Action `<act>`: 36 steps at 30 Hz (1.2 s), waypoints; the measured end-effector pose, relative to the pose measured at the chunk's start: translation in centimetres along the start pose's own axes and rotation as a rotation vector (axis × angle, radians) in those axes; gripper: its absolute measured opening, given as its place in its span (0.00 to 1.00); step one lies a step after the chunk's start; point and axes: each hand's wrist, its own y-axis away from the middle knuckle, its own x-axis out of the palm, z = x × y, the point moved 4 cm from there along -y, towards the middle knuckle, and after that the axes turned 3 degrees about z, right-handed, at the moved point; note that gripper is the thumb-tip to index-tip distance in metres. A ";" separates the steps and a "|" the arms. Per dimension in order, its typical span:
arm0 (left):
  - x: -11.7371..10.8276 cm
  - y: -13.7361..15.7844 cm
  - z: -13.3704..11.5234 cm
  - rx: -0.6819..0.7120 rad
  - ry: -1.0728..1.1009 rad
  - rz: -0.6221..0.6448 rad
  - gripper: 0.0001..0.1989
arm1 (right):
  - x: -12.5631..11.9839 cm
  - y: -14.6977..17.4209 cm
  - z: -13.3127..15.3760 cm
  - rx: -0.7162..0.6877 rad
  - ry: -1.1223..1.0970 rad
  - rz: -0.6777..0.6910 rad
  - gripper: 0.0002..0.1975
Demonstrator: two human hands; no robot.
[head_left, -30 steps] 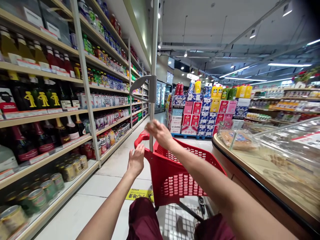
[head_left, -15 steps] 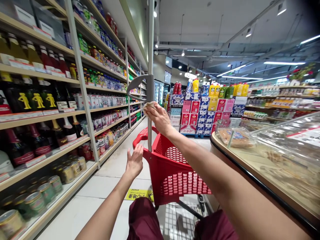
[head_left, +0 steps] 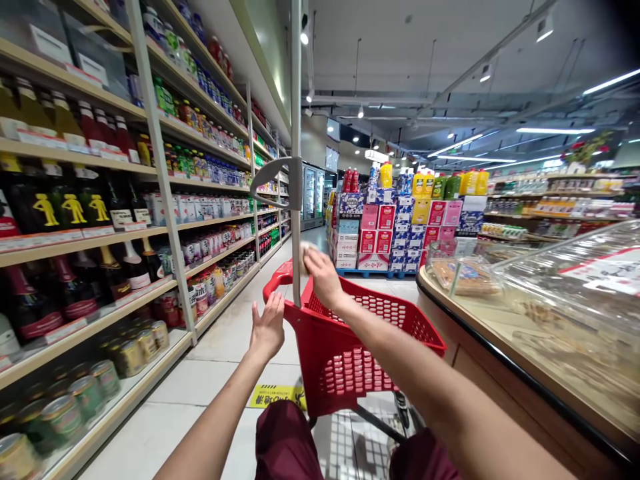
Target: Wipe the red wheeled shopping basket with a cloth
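A red plastic shopping cart point(head_left: 345, 367) stands in front of me, a grey metal pole point(head_left: 297, 120) rising from its handle end. On the pole sits a grey hooked bracket point(head_left: 290, 183). My right hand point(head_left: 324, 279) presses a pale folded cloth point(head_left: 304, 257) to the pole below that bracket, fingers closed over it; much of the cloth is hidden. At the corner of the red cart handle point(head_left: 275, 277), my left hand point(head_left: 267, 327) has its fingers hooked over the edge, thumb raised.
Shelves of bottles and cans point(head_left: 165, 227) line the left side. A glass-topped display counter point(head_left: 520, 293) runs close along the right. Stacked drink cartons point(head_left: 380, 230) stand ahead on a blue pallet. A yellow floor sticker point(head_left: 275, 396) lies beside the cart.
My right hand and the cloth have slid down the pole, away from the grey bracket. My left hand stays at the handle corner. The view has shifted slightly.
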 end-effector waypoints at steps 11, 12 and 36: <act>-0.5 0.1 -2.2 -0.060 0.025 -0.089 0.33 | 1.3 19.8 -5.8 0.341 0.058 0.094 0.23; -0.6 0.0 -3.2 -0.023 0.036 -0.112 0.33 | 1.2 19.7 -5.9 0.355 0.061 0.095 0.23; 4.6 -1.3 -17.3 0.223 0.002 0.162 0.29 | -4.7 30.2 -15.2 0.631 0.227 0.079 0.27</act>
